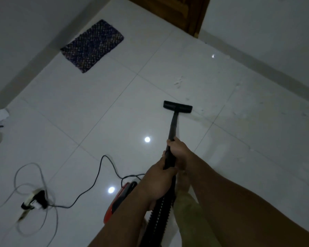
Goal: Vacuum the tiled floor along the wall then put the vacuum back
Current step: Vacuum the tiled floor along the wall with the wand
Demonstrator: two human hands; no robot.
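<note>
Tiled floor (pixel 96 107), dim room: vacuum head (pixel 177 107) mid-floor, well short of wall (pixel 268 38). Left hand (pixel 161 168) + right hand (pixel 177 148) both clenched round wand (pixel 172 129); canister (pixel 121 198) by legs. Approx. mid-task: dust near wall left, put-back not done.

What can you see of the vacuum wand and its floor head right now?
The vacuum wand is a slim black tube, plastic by its look, slanting down and away from the person to a flat, wide black floor head that appears to sit on the white tiled floor beside a dusty patch. The right hand grips it higher up the tube, the left hand below at the handle, where a ribbed black hose continues back.
</note>
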